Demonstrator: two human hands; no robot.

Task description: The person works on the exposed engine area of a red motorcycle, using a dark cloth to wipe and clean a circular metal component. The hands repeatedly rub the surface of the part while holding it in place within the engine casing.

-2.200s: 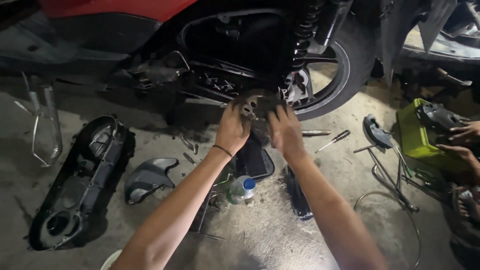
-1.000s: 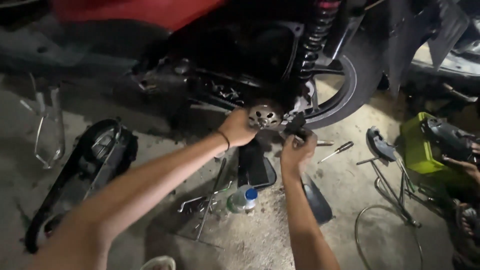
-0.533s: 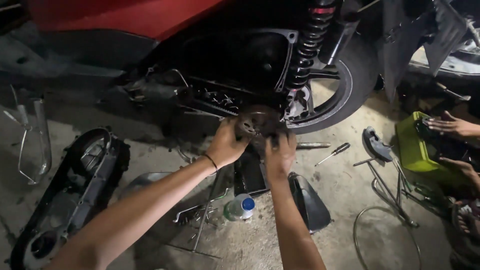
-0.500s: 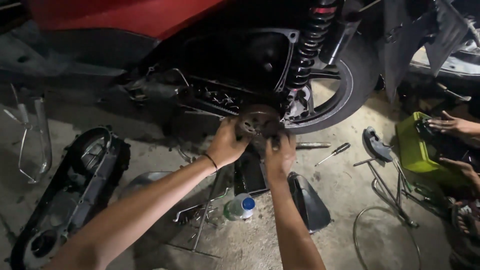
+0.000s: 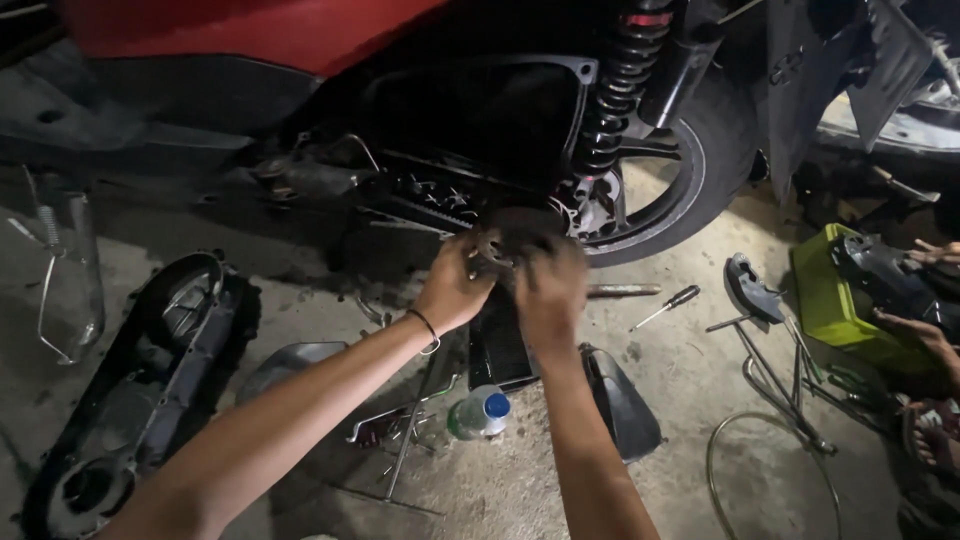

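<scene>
We're clamping both grips, left hand [image 5: 452, 292] and right hand [image 5: 548, 290], around the round clutch part [image 5: 510, 238], steadying it against the scooter [image 5: 420, 120].

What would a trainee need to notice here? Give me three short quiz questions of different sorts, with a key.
1. True or false: both hands, left hand and right hand, are on the round metal part at the scooter's rear.
2. What colour is the cap of the plastic bottle on the floor?
3. The screwdriver lies: A) right of the right hand, B) on the black engine cover.

Key: 1 true; 2 blue; 3 A.
</scene>
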